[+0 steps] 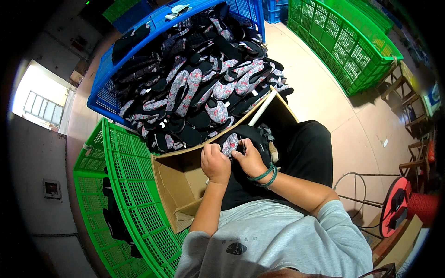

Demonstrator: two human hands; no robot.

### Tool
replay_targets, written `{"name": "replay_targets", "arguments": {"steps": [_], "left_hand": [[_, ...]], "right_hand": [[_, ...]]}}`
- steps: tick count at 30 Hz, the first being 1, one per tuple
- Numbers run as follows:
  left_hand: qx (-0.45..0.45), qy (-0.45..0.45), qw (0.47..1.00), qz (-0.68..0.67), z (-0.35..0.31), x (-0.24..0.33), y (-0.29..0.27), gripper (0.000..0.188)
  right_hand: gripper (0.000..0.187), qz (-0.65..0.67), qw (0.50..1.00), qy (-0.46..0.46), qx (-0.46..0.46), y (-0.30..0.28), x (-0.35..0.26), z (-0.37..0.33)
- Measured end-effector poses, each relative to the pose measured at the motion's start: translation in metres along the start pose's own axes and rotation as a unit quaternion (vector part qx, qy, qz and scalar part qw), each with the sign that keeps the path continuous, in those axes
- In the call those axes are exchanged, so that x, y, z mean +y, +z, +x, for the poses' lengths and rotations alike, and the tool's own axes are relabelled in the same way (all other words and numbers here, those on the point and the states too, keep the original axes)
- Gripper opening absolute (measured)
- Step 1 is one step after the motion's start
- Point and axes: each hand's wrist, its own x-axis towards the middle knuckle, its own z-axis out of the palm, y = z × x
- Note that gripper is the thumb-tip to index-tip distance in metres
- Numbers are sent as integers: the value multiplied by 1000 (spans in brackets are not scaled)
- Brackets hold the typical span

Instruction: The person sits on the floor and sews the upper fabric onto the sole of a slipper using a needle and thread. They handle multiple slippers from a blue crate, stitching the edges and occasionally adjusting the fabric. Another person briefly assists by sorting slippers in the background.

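Note:
Over my lap, a black cloth shoe with a grey and pink floral lining sits between my hands. My left hand is closed, its fingers pinching at the shoe's left edge. On the other side, my right hand grips the shoe with thumb and fingers, a green cord bracelet round the wrist. Something small and dark shows by the right fingertips, too small to name. Just beyond my hands lies a large heap of similar floral-lined black shoes, spilling toward me from a blue crate.
An open cardboard box stands against my left side, with a pale rod at its far right part. Green mesh crates flank it on the left. Another green crate is at the far right. A red round reel stands at my right.

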Motion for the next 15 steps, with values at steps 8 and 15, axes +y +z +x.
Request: {"name": "replay_targets", "arguments": {"steps": [8, 15], "left_hand": [[-39, 5, 998, -40, 2, 11, -17, 27], [-70, -63, 982, -162, 11, 12, -16, 24]], "right_hand": [[36, 40, 998, 41, -15, -4, 1, -5], [36, 60, 998, 5, -13, -1, 7, -4]]}}
